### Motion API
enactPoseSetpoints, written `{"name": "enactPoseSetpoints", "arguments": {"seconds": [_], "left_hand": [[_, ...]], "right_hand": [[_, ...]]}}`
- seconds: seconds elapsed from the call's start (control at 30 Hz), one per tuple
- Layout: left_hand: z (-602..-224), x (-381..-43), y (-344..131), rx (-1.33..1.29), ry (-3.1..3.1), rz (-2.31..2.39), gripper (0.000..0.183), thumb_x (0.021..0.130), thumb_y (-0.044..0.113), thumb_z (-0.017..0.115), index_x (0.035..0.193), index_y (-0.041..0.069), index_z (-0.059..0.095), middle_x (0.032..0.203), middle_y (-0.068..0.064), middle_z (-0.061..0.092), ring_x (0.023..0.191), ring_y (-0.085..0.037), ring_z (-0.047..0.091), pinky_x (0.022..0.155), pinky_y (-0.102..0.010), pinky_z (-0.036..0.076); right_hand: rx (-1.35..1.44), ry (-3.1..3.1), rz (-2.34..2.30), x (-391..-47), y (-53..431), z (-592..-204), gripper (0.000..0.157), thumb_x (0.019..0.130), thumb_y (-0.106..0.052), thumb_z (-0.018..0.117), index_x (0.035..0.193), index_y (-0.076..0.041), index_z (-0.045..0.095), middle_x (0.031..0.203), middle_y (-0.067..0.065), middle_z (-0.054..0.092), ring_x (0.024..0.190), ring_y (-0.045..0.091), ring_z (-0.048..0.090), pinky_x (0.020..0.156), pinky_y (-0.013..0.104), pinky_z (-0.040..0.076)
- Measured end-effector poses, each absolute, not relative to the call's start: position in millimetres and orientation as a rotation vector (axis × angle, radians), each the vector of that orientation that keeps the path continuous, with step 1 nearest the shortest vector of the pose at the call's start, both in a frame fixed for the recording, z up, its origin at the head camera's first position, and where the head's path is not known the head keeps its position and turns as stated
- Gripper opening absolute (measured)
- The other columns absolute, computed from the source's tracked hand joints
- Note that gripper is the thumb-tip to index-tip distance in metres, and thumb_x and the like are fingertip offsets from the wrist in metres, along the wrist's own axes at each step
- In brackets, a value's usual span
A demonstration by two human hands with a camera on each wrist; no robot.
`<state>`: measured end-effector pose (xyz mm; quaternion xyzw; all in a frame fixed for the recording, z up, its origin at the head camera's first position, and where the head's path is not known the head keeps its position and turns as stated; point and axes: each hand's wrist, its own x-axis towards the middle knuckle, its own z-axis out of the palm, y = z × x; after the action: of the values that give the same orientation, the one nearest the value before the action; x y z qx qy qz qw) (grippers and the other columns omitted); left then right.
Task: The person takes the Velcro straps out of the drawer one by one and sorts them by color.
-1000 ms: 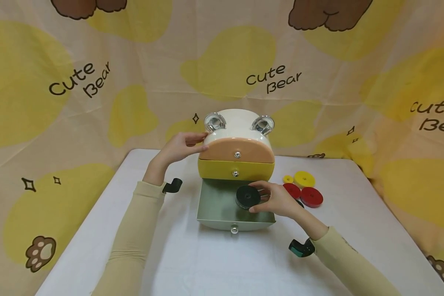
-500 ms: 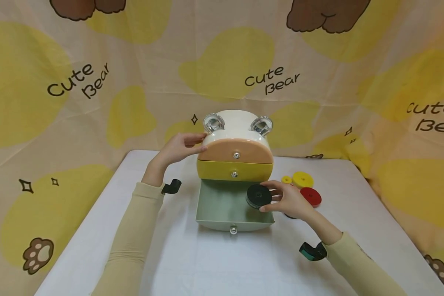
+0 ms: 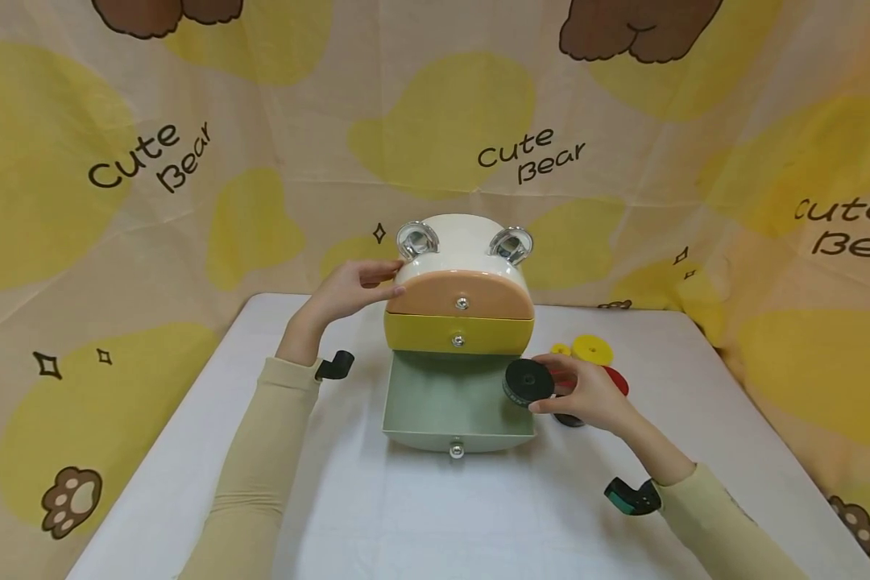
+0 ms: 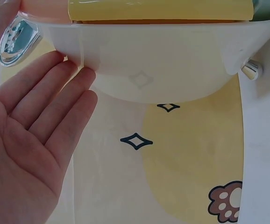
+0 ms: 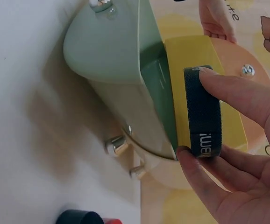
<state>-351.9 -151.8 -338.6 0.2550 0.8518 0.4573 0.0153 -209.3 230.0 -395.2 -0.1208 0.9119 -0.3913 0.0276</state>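
My right hand [image 3: 586,395] pinches a thick black disc [image 3: 528,382] between thumb and fingers. The disc has a small centre hole, and in the right wrist view pale lettering shows on its rim [image 5: 204,112]. It is held over the right side of the pulled-out green drawer [image 3: 435,399], the lowest of a small drawer cabinet [image 3: 471,250]. The yellow drawer [image 3: 420,332] and peach drawer [image 3: 431,294] above are closed. My left hand [image 3: 348,286] rests against the cabinet's upper left side; its fingers look nearly straight in the left wrist view.
Right of the cabinet lie a large yellow disc [image 3: 592,350], a small yellow disc [image 3: 561,350], a partly hidden red disc [image 3: 619,380] and another black disc [image 3: 569,420] on the white table [image 3: 406,515]. A printed cloth [image 3: 435,121] hangs behind.
My right hand has carried the black disc from the middle of the green drawer rightward to its right side. The left hand has stayed against the cabinet.
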Motion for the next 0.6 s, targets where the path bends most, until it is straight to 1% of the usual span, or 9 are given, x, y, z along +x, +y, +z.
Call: {"name": "enactPoseSetpoints", "arguments": {"seconds": [0.2,0.33,0.6], "left_hand": [[-339.8,-353.0,-151.9,0.807,2.653,1.429,0.064,0.078,0.049,0.074,0.133,0.022,0.057,0.136,-0.001,0.056,0.124,-0.023,0.054,0.102,-0.042,0.045],[-340.2,-354.1,-152.2,0.796,2.663,1.420,0.065,0.077,0.051,0.074,0.133,0.023,0.057,0.135,0.001,0.057,0.124,-0.021,0.055,0.102,-0.041,0.045],[-340.0,-354.3,-152.2,0.777,2.655,1.415,0.067,0.075,0.055,0.073,0.133,0.025,0.057,0.135,0.001,0.057,0.123,-0.020,0.055,0.101,-0.042,0.046]], "right_hand": [[-0.298,2.875,-1.154,-205.3,242.5,-397.4,0.073,0.067,-0.038,0.085,0.130,-0.015,0.056,0.122,0.009,0.063,0.100,0.026,0.064,0.084,0.039,0.055],[-0.272,2.910,-1.115,-203.4,250.3,-399.0,0.074,0.068,-0.038,0.085,0.131,-0.015,0.056,0.122,0.009,0.063,0.097,0.024,0.063,0.082,0.037,0.054],[-0.228,2.941,-1.096,-196.2,266.1,-401.0,0.072,0.070,-0.038,0.083,0.130,-0.010,0.056,0.123,0.015,0.062,0.099,0.029,0.064,0.081,0.039,0.056]]}}
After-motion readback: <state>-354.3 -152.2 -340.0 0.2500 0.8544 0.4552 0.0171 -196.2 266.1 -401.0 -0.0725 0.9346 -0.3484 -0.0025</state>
